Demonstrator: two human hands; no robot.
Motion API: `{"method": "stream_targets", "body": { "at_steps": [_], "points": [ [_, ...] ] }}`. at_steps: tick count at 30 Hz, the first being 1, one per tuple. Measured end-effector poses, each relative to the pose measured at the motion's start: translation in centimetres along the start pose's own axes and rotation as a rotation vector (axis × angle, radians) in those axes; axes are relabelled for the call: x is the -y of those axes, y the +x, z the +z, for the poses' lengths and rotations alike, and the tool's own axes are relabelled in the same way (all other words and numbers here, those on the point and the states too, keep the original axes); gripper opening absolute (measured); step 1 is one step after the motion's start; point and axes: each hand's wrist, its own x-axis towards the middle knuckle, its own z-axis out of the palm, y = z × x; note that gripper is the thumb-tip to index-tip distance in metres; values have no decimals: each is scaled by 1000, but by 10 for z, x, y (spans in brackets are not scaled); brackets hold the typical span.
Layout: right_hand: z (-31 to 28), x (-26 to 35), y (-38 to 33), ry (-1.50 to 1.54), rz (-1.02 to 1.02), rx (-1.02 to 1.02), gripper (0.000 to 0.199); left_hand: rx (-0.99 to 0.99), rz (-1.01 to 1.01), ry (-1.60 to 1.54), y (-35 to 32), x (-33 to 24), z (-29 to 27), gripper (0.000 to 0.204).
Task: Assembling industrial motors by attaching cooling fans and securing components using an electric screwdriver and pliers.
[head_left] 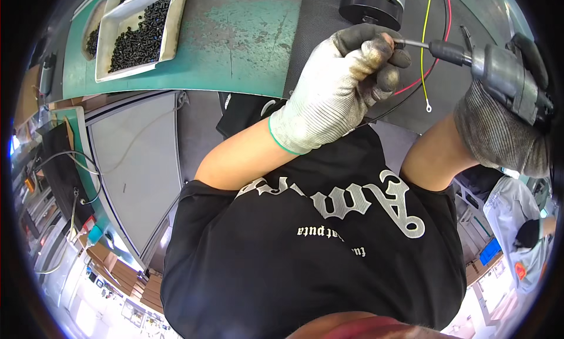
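Over a green-and-grey bench (235,39), a driver (506,69) is clasped in the gloved right hand (499,127), its bit (416,43) pinched near the tip by the left hand (346,83), with a yellow wire (422,69) passing beneath, a motor (376,4) just beyond the pinch and a tray (174,22) of black parts (141,42) well left.

The gray power driver (508,74) lies sideways in the right hand (499,127), thin metal bit (416,43) pointing left.

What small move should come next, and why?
Perhaps ease the left hand clear of the bit: its fingertips are at the bit's end, where spinning could catch them, and the right hand holds the driver. What the fingertips pinch, if anything, is hidden.
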Motion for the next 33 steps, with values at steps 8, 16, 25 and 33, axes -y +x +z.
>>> {"method": "stream_targets", "body": {
  "at_steps": [8, 16, 25, 33],
  "points": [
    [6, -7, -9, 123, 58, 14, 51, -275, 44, 262, -2, 3, 12, 23],
    [62, 6, -31, 248, 105, 10, 49, -142, -214, 162, -10, 2, -11, 26],
    [12, -35, -6, 391, 122, -14, 47, -362, -55, 207, 18, -2, -8, 32],
    [38, -42, -9, 487, 131, -27, 45, -291, -208, -146, 19, 0, -8, 31]
  ]
}}
